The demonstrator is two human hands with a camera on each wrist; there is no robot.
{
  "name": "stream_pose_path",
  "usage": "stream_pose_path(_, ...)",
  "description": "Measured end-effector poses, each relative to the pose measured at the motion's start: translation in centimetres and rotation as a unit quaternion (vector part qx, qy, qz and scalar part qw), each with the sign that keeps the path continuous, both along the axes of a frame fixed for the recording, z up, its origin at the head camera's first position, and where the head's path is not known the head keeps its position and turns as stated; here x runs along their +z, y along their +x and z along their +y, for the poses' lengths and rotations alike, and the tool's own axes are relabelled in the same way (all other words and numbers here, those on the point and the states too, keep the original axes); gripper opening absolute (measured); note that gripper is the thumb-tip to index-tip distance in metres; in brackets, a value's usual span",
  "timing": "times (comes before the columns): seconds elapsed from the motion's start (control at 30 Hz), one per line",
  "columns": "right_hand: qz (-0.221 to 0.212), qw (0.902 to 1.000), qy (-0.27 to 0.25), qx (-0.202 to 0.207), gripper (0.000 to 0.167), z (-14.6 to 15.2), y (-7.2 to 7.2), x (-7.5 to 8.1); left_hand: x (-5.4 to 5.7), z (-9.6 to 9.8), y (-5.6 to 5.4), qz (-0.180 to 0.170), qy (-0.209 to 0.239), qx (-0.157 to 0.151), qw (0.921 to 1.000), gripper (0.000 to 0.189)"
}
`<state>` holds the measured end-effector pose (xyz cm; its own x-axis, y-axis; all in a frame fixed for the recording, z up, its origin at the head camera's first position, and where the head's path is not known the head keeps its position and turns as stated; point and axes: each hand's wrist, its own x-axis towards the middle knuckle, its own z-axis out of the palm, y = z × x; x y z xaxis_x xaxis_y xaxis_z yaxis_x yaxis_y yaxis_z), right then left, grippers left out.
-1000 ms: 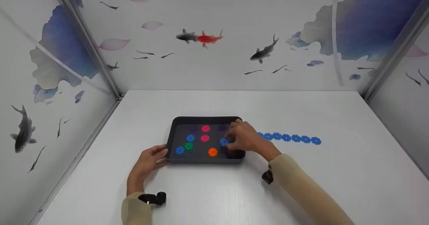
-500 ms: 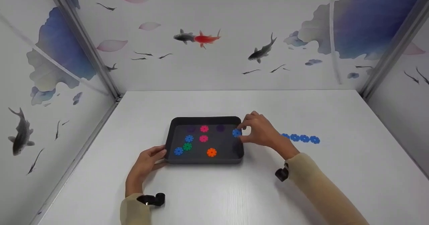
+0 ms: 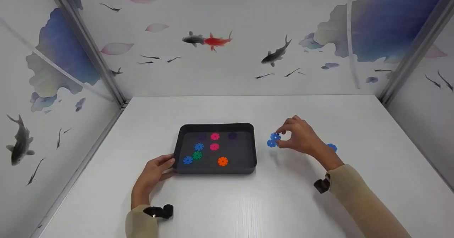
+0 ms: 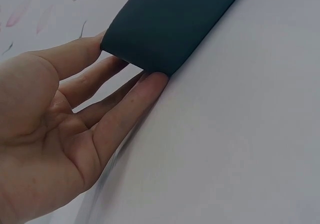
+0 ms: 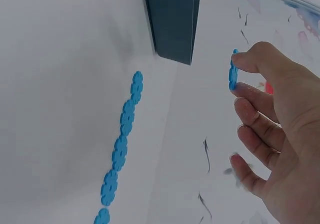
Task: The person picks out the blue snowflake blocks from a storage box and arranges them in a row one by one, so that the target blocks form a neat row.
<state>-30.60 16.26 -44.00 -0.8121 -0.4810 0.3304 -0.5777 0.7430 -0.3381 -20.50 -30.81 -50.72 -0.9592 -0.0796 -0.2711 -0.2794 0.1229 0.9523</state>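
In the head view my left hand (image 3: 153,174) holds the left end of a dark grey tray (image 3: 215,170); the left wrist view shows the thumb at the tray's rim (image 4: 170,24) and fingers against its lower edge. Right of the tray, thumb and index finger of my right hand (image 3: 301,136) pinch a blue snowflake disc (image 3: 275,136), seen edge-on as a blue snowflake disc (image 5: 233,70) in the right wrist view. It is above the table, by the left end of a row of blue discs (image 5: 120,153). My hand and forearm hide the row's middle in the head view.
Inside the tray lie several loose discs: pink (image 3: 214,147), blue (image 3: 199,147), green (image 3: 197,155), orange (image 3: 222,161) and dark purple (image 3: 232,136). White table (image 3: 212,206) surrounds it, with printed wall panels (image 3: 227,71) at the back and sides.
My right hand has taken a blue disc from the tray's right side and carried it right, over the rim, to the row's left end. The left hand stays on the tray.
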Motion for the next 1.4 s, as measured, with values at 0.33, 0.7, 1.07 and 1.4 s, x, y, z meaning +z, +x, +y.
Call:
stream_pose_path(0.33, 0.010, 0.9990, -0.005, -0.044, 0.024, 5.4, 0.6, -1.2, 0.1, -0.1, -0.1, 0.003, 0.002, -0.009, 1.0000, 0.051)
stream_pose_path(0.7, 0.001, 0.9944, -0.023, -0.103, 0.024, 11.1, 1.7, -1.7, -0.1, 0.0, 0.0, 0.005, 0.000, 0.001, 1.0000, 0.051)
stream_pose_path(1.07, -0.079, 0.9813, -0.014, -0.175, 0.032, 15.9, 1.7, -3.3, 0.1, 0.0, 0.2, 0.012, 0.001, 0.007, 0.9999, 0.049)
stream_pose_path(1.4, -0.137, 0.9711, 0.018, -0.194, 0.037, 18.5, 1.8, -4.7, 0.2, 0.1, 0.2, 0.009, -0.006, 0.005, 0.9999, 0.052)
